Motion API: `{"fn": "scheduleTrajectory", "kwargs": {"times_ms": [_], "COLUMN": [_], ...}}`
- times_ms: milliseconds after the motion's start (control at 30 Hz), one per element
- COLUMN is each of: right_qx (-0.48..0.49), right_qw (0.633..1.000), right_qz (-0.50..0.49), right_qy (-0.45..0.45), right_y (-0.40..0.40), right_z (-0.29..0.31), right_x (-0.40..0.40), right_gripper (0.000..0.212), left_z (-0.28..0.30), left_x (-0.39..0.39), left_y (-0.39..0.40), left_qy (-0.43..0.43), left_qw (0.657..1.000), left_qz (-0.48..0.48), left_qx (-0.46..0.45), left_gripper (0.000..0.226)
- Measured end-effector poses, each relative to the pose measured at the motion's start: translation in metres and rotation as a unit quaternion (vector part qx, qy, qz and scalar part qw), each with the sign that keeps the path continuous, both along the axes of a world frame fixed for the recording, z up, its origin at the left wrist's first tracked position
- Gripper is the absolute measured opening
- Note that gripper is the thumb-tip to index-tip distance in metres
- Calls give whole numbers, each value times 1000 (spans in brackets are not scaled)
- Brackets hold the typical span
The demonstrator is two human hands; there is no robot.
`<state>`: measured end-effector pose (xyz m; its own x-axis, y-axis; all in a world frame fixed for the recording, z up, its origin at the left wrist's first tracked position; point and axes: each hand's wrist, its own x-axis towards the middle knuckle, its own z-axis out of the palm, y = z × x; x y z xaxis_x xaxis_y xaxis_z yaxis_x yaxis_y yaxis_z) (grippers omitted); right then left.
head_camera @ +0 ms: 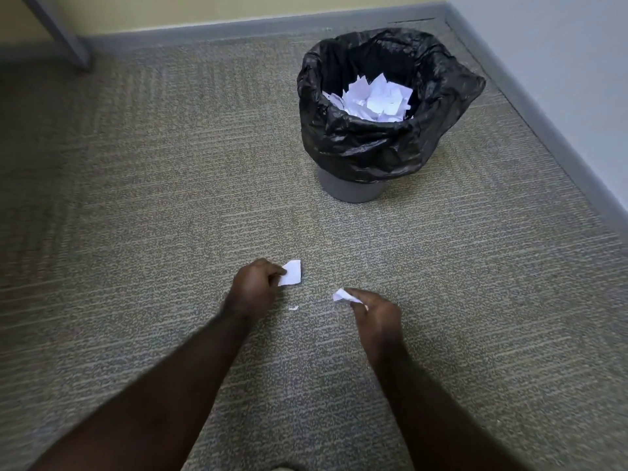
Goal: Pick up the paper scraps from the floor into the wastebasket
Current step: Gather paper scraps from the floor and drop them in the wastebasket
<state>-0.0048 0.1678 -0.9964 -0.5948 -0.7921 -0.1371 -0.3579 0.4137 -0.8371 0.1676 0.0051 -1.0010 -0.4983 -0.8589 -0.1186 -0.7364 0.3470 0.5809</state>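
Observation:
A grey wastebasket (353, 188) lined with a black bag (373, 144) stands on the carpet at the upper right, holding several white paper scraps (373, 96). My left hand (253, 287) is closed on a white paper scrap (292, 272) low over the carpet. To its right, my right hand (377, 312) pinches a smaller crumpled white scrap (341, 295). A tiny white paper bit (294, 308) lies on the carpet between the two hands.
Grey-green carpet (136, 198) covers the floor. A grey baseboard (204, 30) runs along the back wall and another along the right wall (560, 137), meeting in the corner behind the basket. A grey furniture leg (61, 35) stands at the top left.

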Motion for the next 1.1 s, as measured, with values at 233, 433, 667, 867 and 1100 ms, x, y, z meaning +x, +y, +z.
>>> {"fn": "scheduleTrajectory", "kwargs": {"times_ms": [233,433,667,867,1100], "right_qx": [-121,-183,-112,53,95], "right_qw": [990,976,970,955,962], "right_qz": [-41,-66,-60,-45,99], "right_qy": [66,98,206,289,234], "right_y": [-48,-104,-185,-215,-224], "right_z": [86,171,208,213,207], "right_x": [-39,-75,-121,-141,-148], "right_gripper": [22,26,26,21,41], "left_z": [87,181,237,232,237], "left_x": [-40,-79,-160,-193,-192], "left_y": [-28,-76,-122,-135,-136], "left_qy": [126,203,82,21,55], "left_qw": [988,959,973,986,990], "left_qz": [31,6,-39,-33,-90], "left_qx": [-86,-196,-210,-164,-95], "left_gripper": [16,17,32,29,44]}}
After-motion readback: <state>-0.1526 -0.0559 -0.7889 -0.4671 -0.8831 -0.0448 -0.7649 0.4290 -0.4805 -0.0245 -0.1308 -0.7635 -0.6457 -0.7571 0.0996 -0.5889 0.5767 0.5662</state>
